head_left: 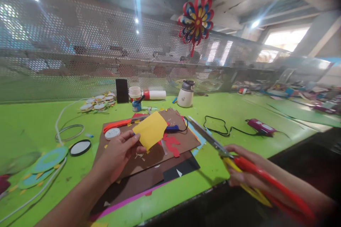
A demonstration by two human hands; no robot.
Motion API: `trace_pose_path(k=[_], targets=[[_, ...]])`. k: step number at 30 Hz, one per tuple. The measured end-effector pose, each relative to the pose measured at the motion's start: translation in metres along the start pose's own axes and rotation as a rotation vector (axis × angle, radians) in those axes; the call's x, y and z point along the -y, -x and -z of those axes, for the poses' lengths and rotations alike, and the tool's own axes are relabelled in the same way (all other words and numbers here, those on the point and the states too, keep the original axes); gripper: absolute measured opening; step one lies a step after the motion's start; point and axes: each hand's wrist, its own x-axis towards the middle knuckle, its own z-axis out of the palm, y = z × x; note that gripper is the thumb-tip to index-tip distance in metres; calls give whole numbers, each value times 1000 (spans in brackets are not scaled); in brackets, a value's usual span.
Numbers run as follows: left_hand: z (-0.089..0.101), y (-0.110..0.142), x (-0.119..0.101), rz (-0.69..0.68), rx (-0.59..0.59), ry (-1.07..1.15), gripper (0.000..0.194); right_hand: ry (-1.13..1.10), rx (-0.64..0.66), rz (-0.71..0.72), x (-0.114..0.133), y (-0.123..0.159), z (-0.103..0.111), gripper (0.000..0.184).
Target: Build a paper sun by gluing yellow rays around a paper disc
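My left hand (125, 150) pinches a piece of yellow paper (151, 130) by its left corner, above a brown board (149, 161). Off to the right, my right hand (239, 170) grips scissors (247, 172) with red and yellow handles. Their blades point up and to the left, apart from the paper. On the board lie red paper scraps (172, 143), an orange-handled tool (117, 125), a blue-handled tool (172, 128) partly behind the yellow paper, and a white round lid (112, 133).
Behind stand a white bottle (185, 95), a blue jar (136, 105) and a black upright panel (122, 91). A purple device (260, 127) with a black cord lies right. White cable (57, 124) and round blue-green pieces (49, 159) lie left. A paper flower (198, 22) hangs above.
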Motion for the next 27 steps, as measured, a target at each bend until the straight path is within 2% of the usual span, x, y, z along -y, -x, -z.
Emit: trace_pose_path(k=[2,5,9,13,19,23,27], targets=[[0,-1,0,-55,-15,46,10,16,86,26,-1,-11,-21,42],[-2,0,-2,-116,-28,78,10,76,91,100,-2,-30,-43,43],[-6,2,-4,-143,-24,110,15,103,106,165,7,-48,-58,42],[-8,5,-1,-105,-12,131,17,116,137,192,17,-58,-71,42],[-8,7,3,-54,-1,83,23,98,124,211,20,-65,-81,42],[-8,8,1,-13,-28,55,24,110,114,241,24,-65,-79,42],[-4,7,1,-30,15,43,21,130,121,223,27,-63,-76,45]])
